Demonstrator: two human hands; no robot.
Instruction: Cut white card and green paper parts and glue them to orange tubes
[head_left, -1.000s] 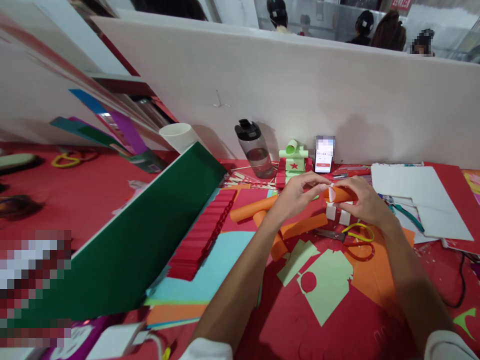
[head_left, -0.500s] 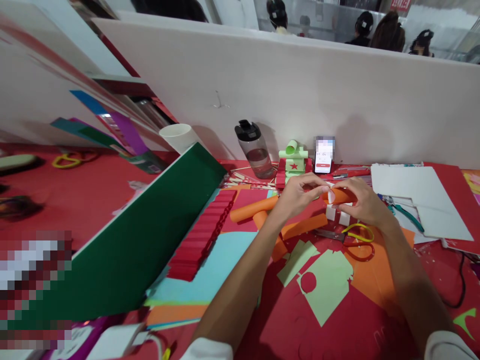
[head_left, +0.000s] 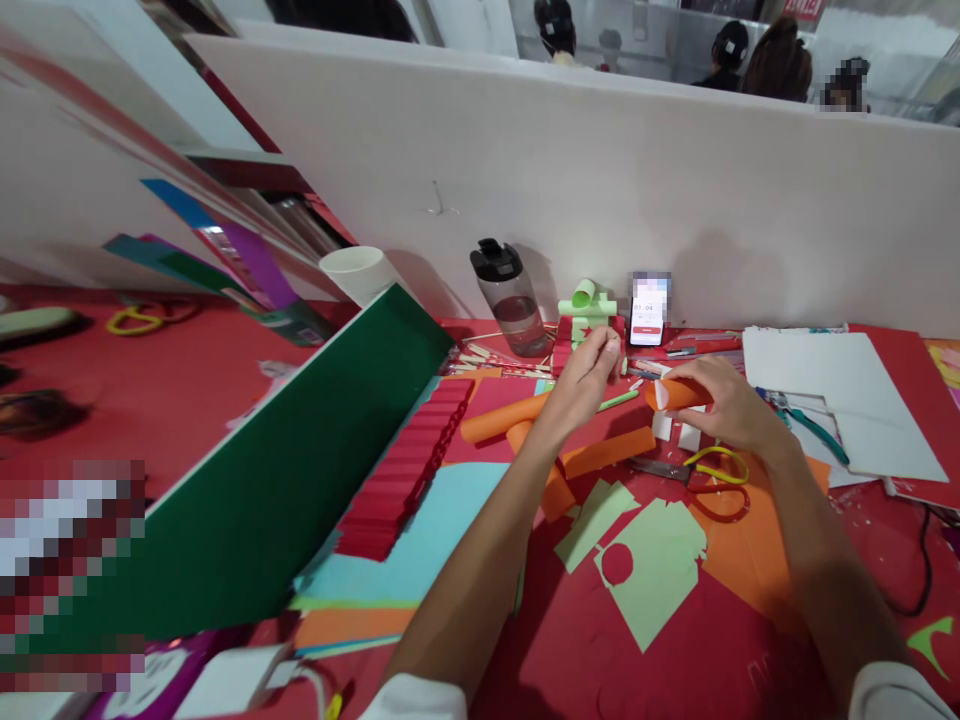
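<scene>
My right hand (head_left: 721, 402) grips a short orange paper tube (head_left: 678, 394) with a white strip at its left end. My left hand (head_left: 589, 378) is apart from it, fingers pinched together in front of the green and red paper model (head_left: 591, 302). Whatever those fingertips hold is hidden. More orange paper tubes (head_left: 611, 453) lie between my arms. Scissors with yellow and red handles (head_left: 716, 470) rest below my right hand, near small white squares (head_left: 690, 432). Light green paper scraps (head_left: 656, 570) lie closer to me.
A water bottle (head_left: 514, 305) and a phone (head_left: 649, 312) stand along the white partition (head_left: 480, 150). A green board (head_left: 300, 480) leans at left beside pleated red paper (head_left: 405, 470). Pliers (head_left: 814, 432) and white sheets (head_left: 862, 390) lie at right.
My left hand has moved away from the orange tube, up and to the left, and its fingers have drawn together. The right hand keeps the tube in nearly the same place.
</scene>
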